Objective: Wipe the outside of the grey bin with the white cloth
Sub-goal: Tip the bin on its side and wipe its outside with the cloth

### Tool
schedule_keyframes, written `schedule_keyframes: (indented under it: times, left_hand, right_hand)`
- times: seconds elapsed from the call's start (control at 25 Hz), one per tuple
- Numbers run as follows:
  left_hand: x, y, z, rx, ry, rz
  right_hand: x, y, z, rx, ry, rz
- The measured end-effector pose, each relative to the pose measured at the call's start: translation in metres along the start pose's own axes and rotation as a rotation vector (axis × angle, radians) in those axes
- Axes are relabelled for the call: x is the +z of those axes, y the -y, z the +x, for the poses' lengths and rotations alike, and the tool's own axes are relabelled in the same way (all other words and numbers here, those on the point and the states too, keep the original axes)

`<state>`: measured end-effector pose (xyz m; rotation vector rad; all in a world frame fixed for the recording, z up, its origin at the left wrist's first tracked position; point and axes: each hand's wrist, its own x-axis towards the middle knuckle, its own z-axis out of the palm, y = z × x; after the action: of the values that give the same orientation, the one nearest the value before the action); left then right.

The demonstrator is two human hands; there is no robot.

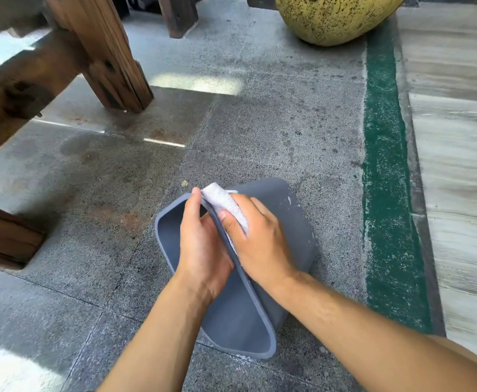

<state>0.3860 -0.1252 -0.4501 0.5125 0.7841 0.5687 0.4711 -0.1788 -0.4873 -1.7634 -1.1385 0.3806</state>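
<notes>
Floor [260, 123]: speckled grey stone slabs with a green strip to the right; the bin lies here, tipped on its side, right in front of the person.
Grey bin [291, 210]: its open mouth faces left and towards the person, its outer wall is turned up. A few pale specks show near the far right edge, so I'd say that side wants passes yet.
Left hand [200, 241]: clamped over the rim, fingers curled inside the mouth, thumb along the edge, steadying the bin. That grip looks right; it should stop the bin from rolling under pressure.
Right hand [257, 239]: pressed flat on the outer wall with the cloth pinned under the fingers and palm.
White cloth [226, 205]: bunched near the rim, touching the bin. Spreading it flatter and stroking from rim towards base would likely cover more wall.
Hidden: the bin's underside against the floor, its base, and the wall beneath both hands. Most of the cloth is under the right hand, so I can't tell whether it's dirty.
Cut off: the wooden posts [104, 60] at upper left and the yellow speckled round object [333, 18] at the top run out of view.
</notes>
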Motion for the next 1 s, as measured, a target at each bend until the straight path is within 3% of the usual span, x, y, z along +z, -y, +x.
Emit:
schedule_keyframes:
  times: [0.28, 0.84, 1.0]
  left_hand:
    - [0.002, 0.007, 0.006, 0.069, -0.008, 0.029]
    - [-0.008, 0.004, 0.000, 0.080, 0.031, 0.056]
    - [-0.015, 0.014, 0.001, 0.083, -0.054, 0.139]
  right_hand:
    - [0.009, 0.001, 0.003, -0.055, -0.052, -0.150]
    - [0.019, -0.006, 0.011, 0.002, -0.007, -0.134]
    - [0.025, -0.009, 0.011, 0.010, 0.012, -0.125]
